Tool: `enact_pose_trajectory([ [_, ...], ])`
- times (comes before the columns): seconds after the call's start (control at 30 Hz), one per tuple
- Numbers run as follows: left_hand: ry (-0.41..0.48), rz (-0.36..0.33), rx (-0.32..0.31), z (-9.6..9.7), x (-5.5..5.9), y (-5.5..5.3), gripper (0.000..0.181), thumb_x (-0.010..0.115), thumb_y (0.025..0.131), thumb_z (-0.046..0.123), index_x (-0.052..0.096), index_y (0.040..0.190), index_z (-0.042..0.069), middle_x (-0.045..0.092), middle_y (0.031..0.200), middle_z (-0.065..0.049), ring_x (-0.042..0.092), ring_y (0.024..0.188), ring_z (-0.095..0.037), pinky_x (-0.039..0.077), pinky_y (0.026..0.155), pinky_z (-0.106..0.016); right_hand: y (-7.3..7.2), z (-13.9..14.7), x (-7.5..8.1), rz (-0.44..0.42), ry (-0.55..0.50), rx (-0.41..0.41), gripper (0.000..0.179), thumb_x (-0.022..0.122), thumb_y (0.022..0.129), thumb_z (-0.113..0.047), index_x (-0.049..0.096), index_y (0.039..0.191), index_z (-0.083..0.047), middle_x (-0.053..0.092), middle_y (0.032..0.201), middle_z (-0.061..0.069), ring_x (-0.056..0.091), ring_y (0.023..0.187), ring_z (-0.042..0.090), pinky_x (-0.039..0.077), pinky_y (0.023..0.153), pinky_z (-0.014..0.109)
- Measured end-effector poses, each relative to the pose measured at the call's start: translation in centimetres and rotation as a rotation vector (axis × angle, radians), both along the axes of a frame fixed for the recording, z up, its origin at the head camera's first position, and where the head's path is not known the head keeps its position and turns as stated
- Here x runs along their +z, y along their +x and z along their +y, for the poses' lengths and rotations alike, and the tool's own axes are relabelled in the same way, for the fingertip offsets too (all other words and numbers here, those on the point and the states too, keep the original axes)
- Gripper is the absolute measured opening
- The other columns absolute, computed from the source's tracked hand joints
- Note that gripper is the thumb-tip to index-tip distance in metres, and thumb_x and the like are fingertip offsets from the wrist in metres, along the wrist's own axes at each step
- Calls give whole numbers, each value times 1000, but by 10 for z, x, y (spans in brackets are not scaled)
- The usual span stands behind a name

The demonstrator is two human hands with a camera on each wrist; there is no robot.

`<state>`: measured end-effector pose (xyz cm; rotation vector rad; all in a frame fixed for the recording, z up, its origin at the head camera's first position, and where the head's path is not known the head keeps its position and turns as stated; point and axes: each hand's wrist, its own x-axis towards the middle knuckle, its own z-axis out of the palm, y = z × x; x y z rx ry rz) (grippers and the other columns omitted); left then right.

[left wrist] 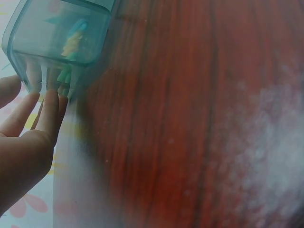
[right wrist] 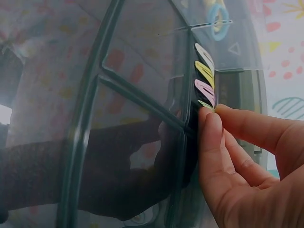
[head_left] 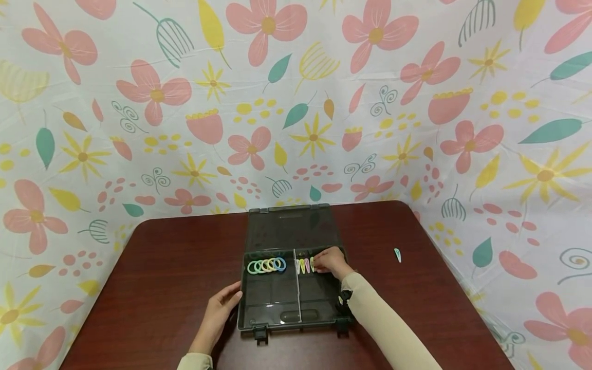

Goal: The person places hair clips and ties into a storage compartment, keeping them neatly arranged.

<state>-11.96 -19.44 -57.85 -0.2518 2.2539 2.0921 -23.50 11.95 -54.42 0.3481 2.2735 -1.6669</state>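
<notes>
A dark see-through plastic case (head_left: 273,300) lies with its lid (head_left: 292,228) folded back on the table. Several pastel rings (head_left: 266,265), overlapping in a row, lie in its left compartment. Right of the white divider (head_left: 297,288), several snap hair clips (right wrist: 204,69) stand in a row: white, yellow and pink. At the row's end my right hand (head_left: 330,261) pinches a green hair clip (right wrist: 205,104) between thumb and finger, mostly hidden by the fingertips. My left hand (head_left: 221,308) touches the case's left side with its fingers extended, as the left wrist view also shows.
A light blue hair clip (head_left: 398,255) lies alone on the dark red wooden table (head_left: 185,267), right of the case. Two black latches (head_left: 261,335) stick out at the case's front edge. A flower-printed cloth (head_left: 296,103) hangs behind the table and along its sides.
</notes>
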Motion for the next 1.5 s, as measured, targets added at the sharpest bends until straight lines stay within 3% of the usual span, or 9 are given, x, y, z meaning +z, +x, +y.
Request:
enact_pose_trajectory([
  [0.13, 13, -5, 6, 0, 0, -1, 41, 64, 93, 13, 57, 131, -1, 56, 131, -20, 57, 104, -7, 48, 86, -20, 0, -1, 0, 16, 23, 3, 19, 72, 81, 5, 70, 98, 11, 69, 78, 16, 66, 61, 17, 57, 60, 32],
  [0.37, 9, 48, -7, 0, 0, 2, 43, 65, 93, 15, 56, 130, -5, 55, 131, -24, 57, 102, -3, 47, 84, -18, 1, -3, -2, 49, 48, -14, 15, 73, 79, 5, 71, 92, 10, 69, 73, 15, 66, 58, 17, 57, 57, 32],
  [1.1, 31, -10, -11, 2, 4, 2, 44, 63, 94, 13, 53, 134, -4, 52, 135, -22, 55, 102, -1, 46, 85, -17, 0, -5, -5, 108, 136, 8, 9, 73, 79, 5, 73, 87, 8, 70, 71, 13, 65, 56, 15, 57, 57, 33],
  [1.5, 3, 1, -2, 0, 0, 1, 41, 64, 94, 13, 56, 132, -1, 55, 133, -19, 56, 107, -6, 47, 86, -19, 0, -6, 0, 76, 142, 7, 11, 71, 80, 7, 72, 90, 10, 70, 78, 18, 66, 57, 17, 57, 57, 32],
])
